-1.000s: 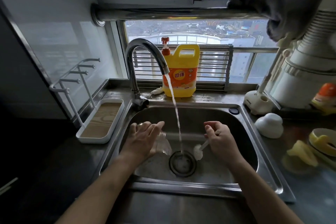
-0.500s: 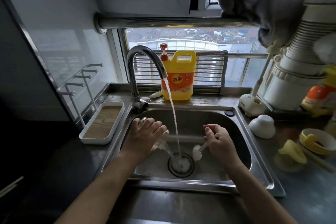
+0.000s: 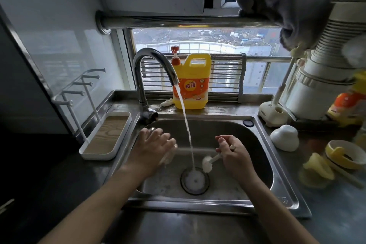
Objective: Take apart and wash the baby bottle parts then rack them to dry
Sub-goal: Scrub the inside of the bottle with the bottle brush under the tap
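As the tap (image 3: pixel 152 52) runs, left hand (image 3: pixel 154 148) clasps bottle (image 3: pixel 169 158), right hand (image 3: pixel 233 154) grips brush (image 3: pixel 207 163).

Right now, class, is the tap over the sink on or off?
On. A stream of water falls from the tap to the drain, between the left hand holding the bottle and the right hand holding the brush.

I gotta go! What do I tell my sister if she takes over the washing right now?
Left hand grips the clear bottle low in the sink, left of the running water.
Right hand holds the small brush, head by the drain.
Yellow parts and white cap sit on the right counter, so it's taken apart.
Left to do: scrub, rinse, put everything on the rack at the left.
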